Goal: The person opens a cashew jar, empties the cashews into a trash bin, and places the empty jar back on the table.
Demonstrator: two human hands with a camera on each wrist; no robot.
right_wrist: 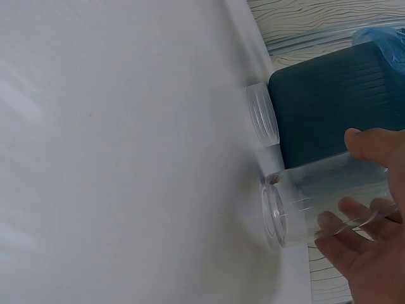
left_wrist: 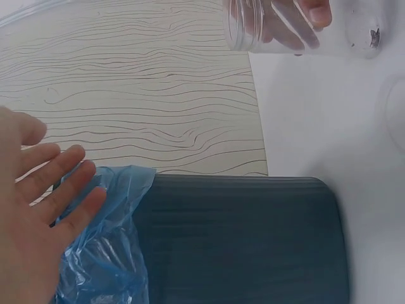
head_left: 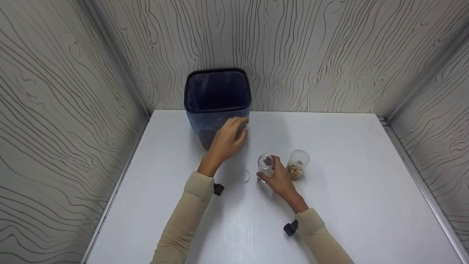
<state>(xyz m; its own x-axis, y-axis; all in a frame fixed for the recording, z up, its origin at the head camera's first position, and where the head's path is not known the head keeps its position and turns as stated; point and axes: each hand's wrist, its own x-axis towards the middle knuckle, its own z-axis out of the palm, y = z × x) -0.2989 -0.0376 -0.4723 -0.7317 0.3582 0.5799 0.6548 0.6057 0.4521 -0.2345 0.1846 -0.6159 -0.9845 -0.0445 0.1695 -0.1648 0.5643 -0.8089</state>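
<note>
My right hand [head_left: 281, 180] grips a clear plastic jar [head_left: 265, 169] around its side, thumb on one side and fingers on the other. In the right wrist view a small brown bit shows near the base of the jar [right_wrist: 304, 190]; otherwise it looks see-through. My left hand [head_left: 227, 140], fingers loosely bent and apart, is beside the front of the dark bin [head_left: 208, 137]. In the left wrist view its fingertips [left_wrist: 96, 197] lie close to the blue bag [left_wrist: 104, 259]; contact is unclear. A clear round lid [head_left: 244, 176] lies between my hands.
Right of my right hand stands another clear container [head_left: 300, 157], partly filled with pale nut-like pieces [head_left: 295, 171]. The blue-lined bin rim [head_left: 218, 110] rises at the back left, close to the patterned wall [head_left: 311, 55]. White tabletop [head_left: 359, 176] extends to the right.
</note>
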